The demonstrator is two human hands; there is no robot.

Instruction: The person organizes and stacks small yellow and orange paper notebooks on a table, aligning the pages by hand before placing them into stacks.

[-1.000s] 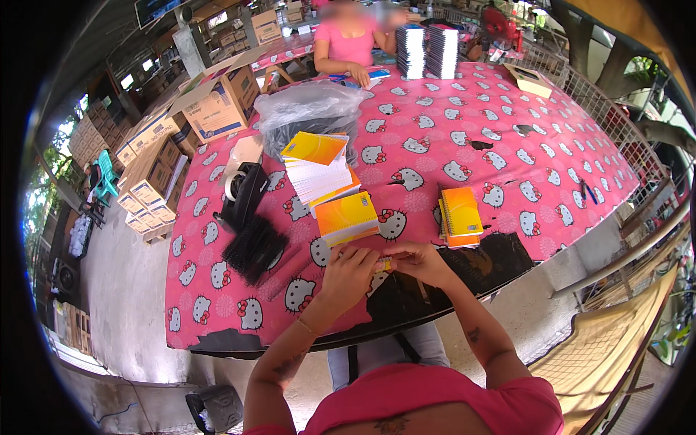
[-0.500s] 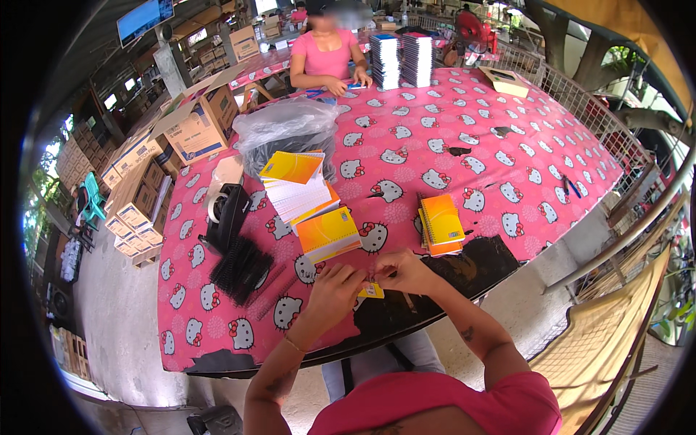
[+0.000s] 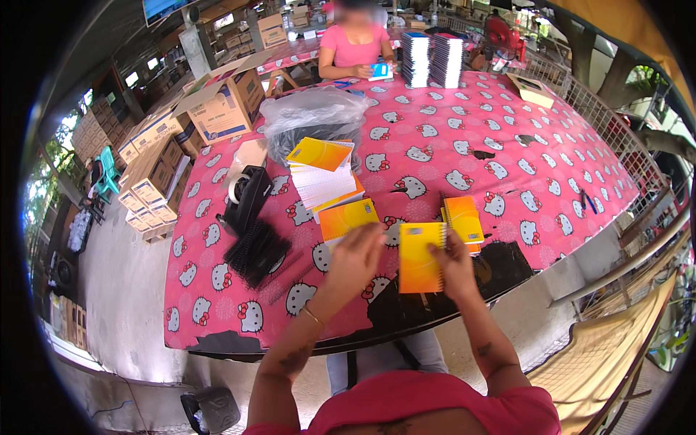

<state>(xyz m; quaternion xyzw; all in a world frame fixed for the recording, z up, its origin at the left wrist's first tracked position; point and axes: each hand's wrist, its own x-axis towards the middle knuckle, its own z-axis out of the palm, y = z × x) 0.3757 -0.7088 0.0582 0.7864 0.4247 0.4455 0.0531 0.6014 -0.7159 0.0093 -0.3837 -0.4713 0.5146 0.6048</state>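
Note:
A small spiral notebook (image 3: 420, 254) with a yellow-orange cover is in my right hand (image 3: 457, 267), gripped at its coiled right side with the thumb across the cover. My left hand (image 3: 355, 261) is off the notebook, its fingers stretched out over the near end of a leaning stack of yellow-orange notebooks (image 3: 346, 220). White page edges fan out in that stack. Beyond my right hand lies a smaller pile of coiled notebooks (image 3: 462, 217), partly hidden by the held one. Black plastic binding coils (image 3: 255, 254) lie in a heap left of my left hand.
A black tape dispenser (image 3: 245, 199) and a plastic bag (image 3: 313, 119) stand left on the pink patterned tablecloth (image 3: 449, 148). Pliers (image 3: 589, 203) lie far right. Across the table, a person (image 3: 355, 51) holds a blue notebook beside two tall notebook stacks (image 3: 416, 61). Cartons (image 3: 221, 109) stand left.
My hands have parted: the right has raised the notebook and turned its cover into view, while the left has let go of it. The person opposite has lifted a blue notebook.

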